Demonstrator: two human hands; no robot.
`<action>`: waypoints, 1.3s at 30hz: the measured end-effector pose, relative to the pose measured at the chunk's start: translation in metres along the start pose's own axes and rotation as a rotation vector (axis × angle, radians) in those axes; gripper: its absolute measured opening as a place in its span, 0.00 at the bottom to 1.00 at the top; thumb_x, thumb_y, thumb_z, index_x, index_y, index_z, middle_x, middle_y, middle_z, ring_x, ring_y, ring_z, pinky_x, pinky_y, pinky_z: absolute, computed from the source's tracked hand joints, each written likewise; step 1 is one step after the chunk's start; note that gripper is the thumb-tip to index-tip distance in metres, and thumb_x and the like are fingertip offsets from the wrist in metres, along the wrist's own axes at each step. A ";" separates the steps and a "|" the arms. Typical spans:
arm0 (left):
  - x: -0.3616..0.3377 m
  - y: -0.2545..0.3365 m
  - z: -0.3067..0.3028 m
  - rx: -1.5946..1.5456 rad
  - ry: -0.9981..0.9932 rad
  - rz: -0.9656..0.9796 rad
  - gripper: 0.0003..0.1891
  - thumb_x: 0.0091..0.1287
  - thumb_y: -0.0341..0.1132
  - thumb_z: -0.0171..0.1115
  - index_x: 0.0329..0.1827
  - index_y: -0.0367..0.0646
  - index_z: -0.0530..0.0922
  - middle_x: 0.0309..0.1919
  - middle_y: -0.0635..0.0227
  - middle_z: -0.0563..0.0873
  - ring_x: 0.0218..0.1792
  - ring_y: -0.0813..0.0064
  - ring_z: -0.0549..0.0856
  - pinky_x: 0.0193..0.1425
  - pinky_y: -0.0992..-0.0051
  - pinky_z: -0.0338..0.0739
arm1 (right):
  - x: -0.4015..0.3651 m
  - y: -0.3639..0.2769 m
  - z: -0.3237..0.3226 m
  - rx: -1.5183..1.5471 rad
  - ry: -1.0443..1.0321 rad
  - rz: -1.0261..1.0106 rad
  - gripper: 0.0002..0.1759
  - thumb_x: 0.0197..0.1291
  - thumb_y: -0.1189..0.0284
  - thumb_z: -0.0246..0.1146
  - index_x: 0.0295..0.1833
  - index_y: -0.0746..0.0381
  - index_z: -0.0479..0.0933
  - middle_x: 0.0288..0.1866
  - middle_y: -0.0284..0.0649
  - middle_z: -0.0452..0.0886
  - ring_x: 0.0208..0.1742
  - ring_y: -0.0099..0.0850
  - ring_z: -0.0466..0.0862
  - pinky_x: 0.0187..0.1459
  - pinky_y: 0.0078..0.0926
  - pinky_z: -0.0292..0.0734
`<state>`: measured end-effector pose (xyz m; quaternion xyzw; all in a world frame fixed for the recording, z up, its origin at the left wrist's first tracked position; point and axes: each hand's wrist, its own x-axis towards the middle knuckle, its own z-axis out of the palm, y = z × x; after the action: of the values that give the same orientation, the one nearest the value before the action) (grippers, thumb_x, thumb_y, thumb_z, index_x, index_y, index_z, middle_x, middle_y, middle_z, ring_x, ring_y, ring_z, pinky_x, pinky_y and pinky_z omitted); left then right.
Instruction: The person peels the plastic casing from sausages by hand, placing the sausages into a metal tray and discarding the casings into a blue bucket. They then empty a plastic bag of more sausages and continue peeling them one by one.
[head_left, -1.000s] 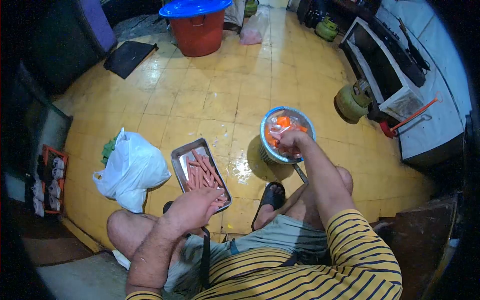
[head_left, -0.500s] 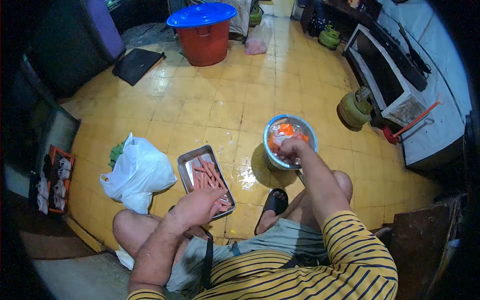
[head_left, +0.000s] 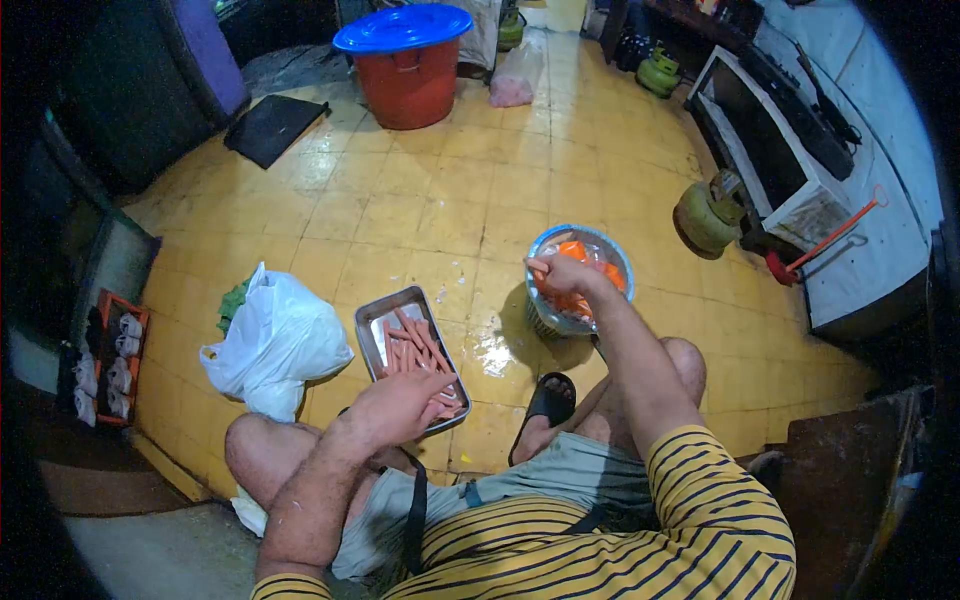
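Low over the near end of a metal tray (head_left: 365, 345) is my left hand (head_left: 395, 408), its fingers curled and partly hidden. Whatever it may hold does not show. Several pink sausages (head_left: 408, 345) lie loose in that tray. To the right, my right hand (head_left: 566, 276) is closed above a round basket with a blue rim (head_left: 628, 262). A pink sausage (head_left: 538, 265) sticks out leftward from its fingers. Orange and clear plastic wrappers (head_left: 573, 250) fill the basket below the hand.
A stuffed white plastic bag (head_left: 275, 335) sits left of the tray. Farther off stand a red bin (head_left: 405, 90) with a blue lid (head_left: 405, 28) and a green gas cylinder (head_left: 708, 213). A black flat board (head_left: 275, 130) lies on the yellow tiles (head_left: 420, 215).
My right hand has risen out of the basket's wrappers and shifted slightly left, with the sausage now showing in its fingers. My left hand stays nearly still over the tray.
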<state>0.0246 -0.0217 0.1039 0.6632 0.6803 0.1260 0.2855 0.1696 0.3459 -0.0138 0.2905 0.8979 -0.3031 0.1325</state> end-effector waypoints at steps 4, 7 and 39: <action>0.001 -0.012 0.011 0.014 0.018 0.022 0.23 0.65 0.35 0.59 0.63 0.41 0.72 0.50 0.49 0.83 0.51 0.50 0.82 0.56 0.57 0.77 | 0.018 0.033 0.011 0.157 0.252 -0.097 0.36 0.49 0.82 0.57 0.68 0.52 0.71 0.37 0.39 0.84 0.35 0.32 0.84 0.33 0.32 0.78; 0.001 -0.006 0.004 0.005 -0.058 -0.064 0.25 0.65 0.34 0.60 0.67 0.44 0.71 0.51 0.52 0.82 0.52 0.51 0.81 0.57 0.58 0.77 | 0.021 0.036 0.008 0.468 0.230 0.119 0.31 0.52 0.80 0.57 0.65 0.57 0.73 0.35 0.39 0.82 0.34 0.29 0.83 0.30 0.30 0.77; 0.020 0.008 0.010 -0.556 0.548 0.086 0.24 0.67 0.35 0.64 0.65 0.37 0.73 0.50 0.53 0.83 0.55 0.61 0.82 0.59 0.66 0.75 | -0.124 -0.134 0.011 0.513 0.124 -0.438 0.23 0.69 0.65 0.58 0.64 0.65 0.68 0.53 0.47 0.80 0.52 0.38 0.82 0.54 0.33 0.76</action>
<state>0.0373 -0.0035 0.0958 0.5301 0.6428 0.4898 0.2567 0.1883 0.1984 0.0916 0.1323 0.8397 -0.5223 -0.0680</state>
